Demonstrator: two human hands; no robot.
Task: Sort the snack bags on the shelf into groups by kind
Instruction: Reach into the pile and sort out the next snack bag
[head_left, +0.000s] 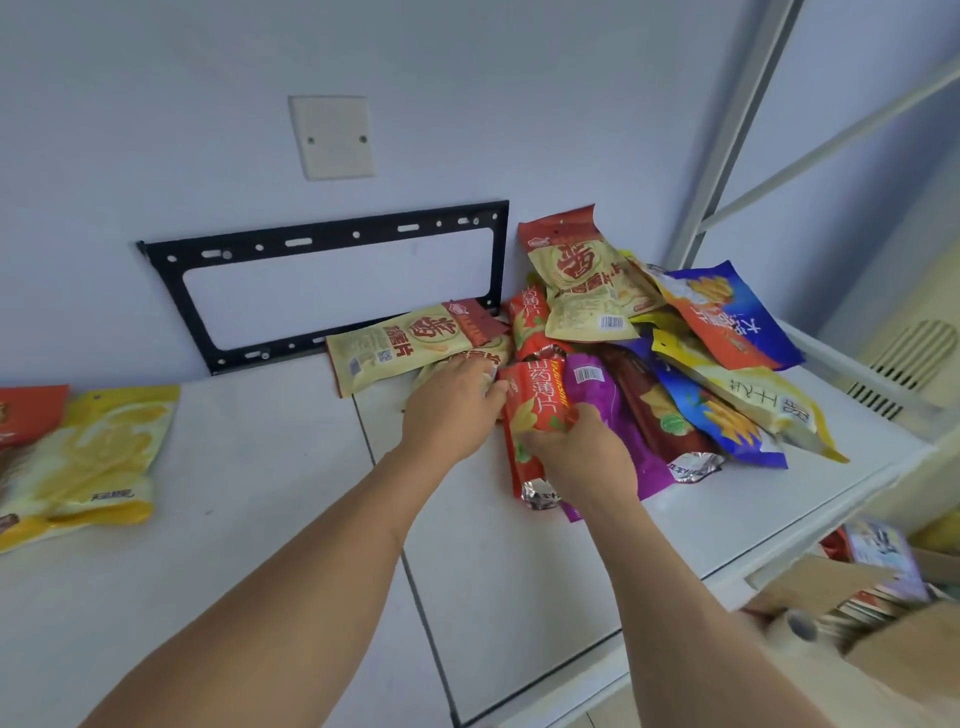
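White shelf (260, 519) carrying, at its right rear corner, a mixed pile of snack bags (675, 364), with a black wall bracket (322, 291) behind. At far left lies a yellow bag (98, 457) partly under a red bag (28, 413), well apart from the pile. My right hand (582, 457) curls round a red-orange bag (537, 405) at the pile's front edge; my left hand (452, 410), fingers bent, rests on a beige bag (400, 348) beside it, though I cannot tell whether it grips.
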